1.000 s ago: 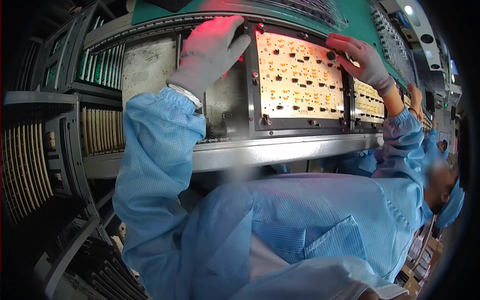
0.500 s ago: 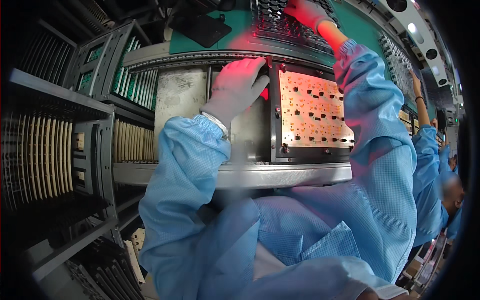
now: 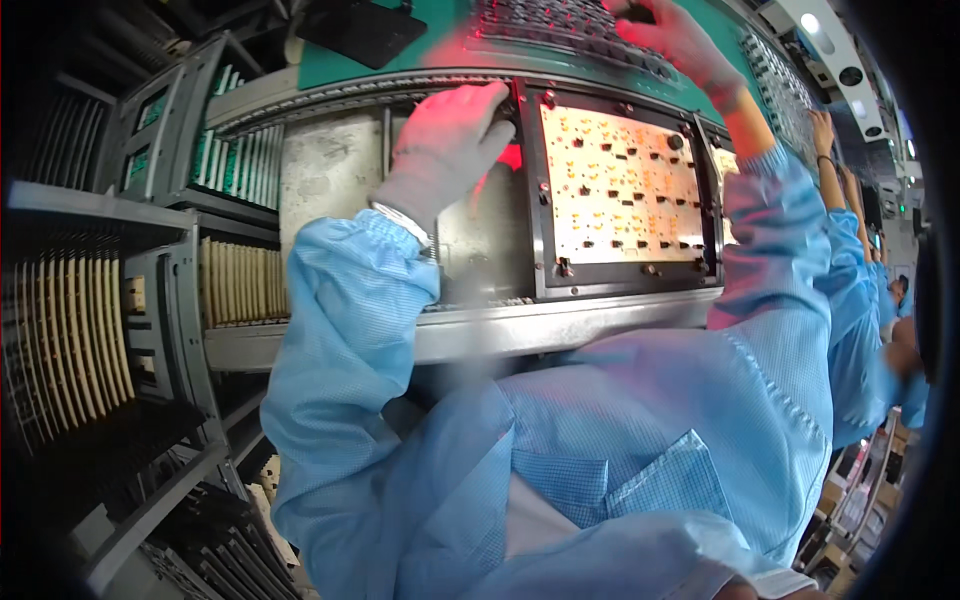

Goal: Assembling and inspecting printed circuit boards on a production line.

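Note:
A tan circuit board panel [image 3: 620, 185] lies in a black carrier frame [image 3: 530, 215] on a metal conveyor rail [image 3: 560, 325]. My left hand [image 3: 450, 140], in a grey glove, grips the frame's upper left corner. My right hand [image 3: 680, 40], also gloved, reaches up over a tray of small dark parts [image 3: 540, 20] on the green mat beyond the board. It is blurred, and I cannot make out whether it holds anything. Blue coat sleeves cover both my forearms.
Metal racks with upright boards stand at the left [image 3: 60, 330] and beside the rail [image 3: 240, 285]. A dark box [image 3: 365, 30] sits at the top. A co-worker's arms in blue sleeves [image 3: 850, 220] work along the line at the right.
My right hand left the board's right edge and rose to the parts tray above. My left hand stayed at the frame's left corner. The view swung left, so the board sits further right.

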Demonstrator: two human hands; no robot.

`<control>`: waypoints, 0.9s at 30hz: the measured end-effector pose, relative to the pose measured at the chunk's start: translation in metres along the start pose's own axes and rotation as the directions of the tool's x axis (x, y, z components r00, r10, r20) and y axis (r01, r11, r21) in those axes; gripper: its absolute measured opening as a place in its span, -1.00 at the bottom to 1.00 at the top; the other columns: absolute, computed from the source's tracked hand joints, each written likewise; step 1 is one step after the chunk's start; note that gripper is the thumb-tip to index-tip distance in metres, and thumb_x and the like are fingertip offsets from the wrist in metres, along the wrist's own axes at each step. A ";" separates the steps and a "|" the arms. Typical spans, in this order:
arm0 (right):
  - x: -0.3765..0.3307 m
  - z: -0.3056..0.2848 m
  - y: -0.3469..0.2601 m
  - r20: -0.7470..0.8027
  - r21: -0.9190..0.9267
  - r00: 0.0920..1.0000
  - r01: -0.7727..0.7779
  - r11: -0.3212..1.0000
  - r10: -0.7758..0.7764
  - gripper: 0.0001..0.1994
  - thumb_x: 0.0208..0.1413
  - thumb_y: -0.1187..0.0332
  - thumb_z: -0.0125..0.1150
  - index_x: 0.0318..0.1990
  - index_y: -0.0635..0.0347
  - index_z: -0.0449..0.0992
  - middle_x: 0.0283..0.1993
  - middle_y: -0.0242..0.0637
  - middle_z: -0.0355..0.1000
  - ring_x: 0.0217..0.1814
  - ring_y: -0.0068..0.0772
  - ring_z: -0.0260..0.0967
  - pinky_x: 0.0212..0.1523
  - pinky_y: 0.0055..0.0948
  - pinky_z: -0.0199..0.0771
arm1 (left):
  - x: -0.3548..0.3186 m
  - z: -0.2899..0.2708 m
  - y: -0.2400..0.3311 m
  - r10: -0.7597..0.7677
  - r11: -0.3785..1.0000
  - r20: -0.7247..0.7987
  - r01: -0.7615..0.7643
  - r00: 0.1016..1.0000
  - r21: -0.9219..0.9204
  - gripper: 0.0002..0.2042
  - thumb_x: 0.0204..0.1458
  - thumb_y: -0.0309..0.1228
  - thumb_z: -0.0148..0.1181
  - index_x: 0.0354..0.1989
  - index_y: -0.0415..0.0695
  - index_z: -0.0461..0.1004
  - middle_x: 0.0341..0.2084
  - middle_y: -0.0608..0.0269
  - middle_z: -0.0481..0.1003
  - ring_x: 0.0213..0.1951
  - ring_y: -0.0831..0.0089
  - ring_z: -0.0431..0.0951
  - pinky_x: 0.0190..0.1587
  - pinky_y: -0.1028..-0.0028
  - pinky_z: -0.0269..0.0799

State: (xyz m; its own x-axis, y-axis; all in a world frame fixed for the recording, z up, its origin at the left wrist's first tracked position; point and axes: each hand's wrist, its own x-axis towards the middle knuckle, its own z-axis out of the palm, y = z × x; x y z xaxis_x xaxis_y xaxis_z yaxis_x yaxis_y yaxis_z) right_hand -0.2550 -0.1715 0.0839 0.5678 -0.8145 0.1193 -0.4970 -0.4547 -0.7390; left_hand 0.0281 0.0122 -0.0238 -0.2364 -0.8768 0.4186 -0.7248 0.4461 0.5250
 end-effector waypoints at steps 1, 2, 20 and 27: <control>-0.034 -0.010 -0.013 0.187 -0.074 0.980 0.078 0.994 -0.063 -0.64 0.21 0.51 0.15 0.17 0.17 0.43 -0.11 -0.47 0.44 -0.10 -0.65 0.34 -0.08 -0.64 0.38 | -0.001 -0.009 0.006 -0.057 0.998 0.045 0.058 0.997 -0.013 -0.57 0.12 -0.15 0.11 0.11 -0.09 0.37 -0.10 0.08 0.48 0.00 0.08 0.46 0.08 0.16 0.37; -0.066 -0.009 -0.020 0.177 -0.068 0.984 0.034 0.997 -0.022 -0.63 0.21 0.50 0.16 0.18 0.18 0.42 -0.12 -0.52 0.41 -0.12 -0.72 0.30 -0.10 -0.66 0.37 | -0.002 -0.009 0.005 -0.063 0.997 0.050 0.065 0.997 -0.031 -0.57 0.12 -0.15 0.11 0.11 -0.09 0.37 -0.10 0.08 0.48 0.00 0.08 0.46 0.08 0.16 0.37; -0.191 0.004 -0.022 0.197 -0.416 0.961 -0.096 0.904 0.193 -0.53 0.12 0.63 0.10 0.22 0.18 0.39 0.12 -0.32 0.42 0.07 -0.47 0.39 0.07 -0.51 0.40 | -0.011 -0.003 -0.007 -0.053 0.994 0.029 0.050 0.998 0.094 -0.51 0.19 -0.03 -0.01 0.24 0.02 0.31 0.04 0.12 0.46 0.11 0.12 0.44 0.17 0.16 0.36; -0.187 0.001 -0.020 0.199 -0.387 0.932 -0.209 0.898 0.303 -0.47 0.14 0.61 0.12 0.30 0.14 0.33 0.24 -0.31 0.40 0.18 -0.49 0.37 0.16 -0.51 0.36 | 0.003 -0.025 0.019 -0.113 0.993 0.113 0.115 0.987 -0.009 -0.55 0.15 -0.16 0.07 0.16 -0.13 0.36 -0.08 0.03 0.50 0.01 0.07 0.48 0.07 0.18 0.39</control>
State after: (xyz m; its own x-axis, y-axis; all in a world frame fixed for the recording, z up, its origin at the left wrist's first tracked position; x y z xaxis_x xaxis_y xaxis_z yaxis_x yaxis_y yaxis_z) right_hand -0.3502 -0.0097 0.0760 0.5094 -0.8250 -0.2447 -0.8189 -0.3774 -0.4323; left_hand 0.0303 0.0220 0.0061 -0.2246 -0.9362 0.2703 -0.7410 0.3442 0.5765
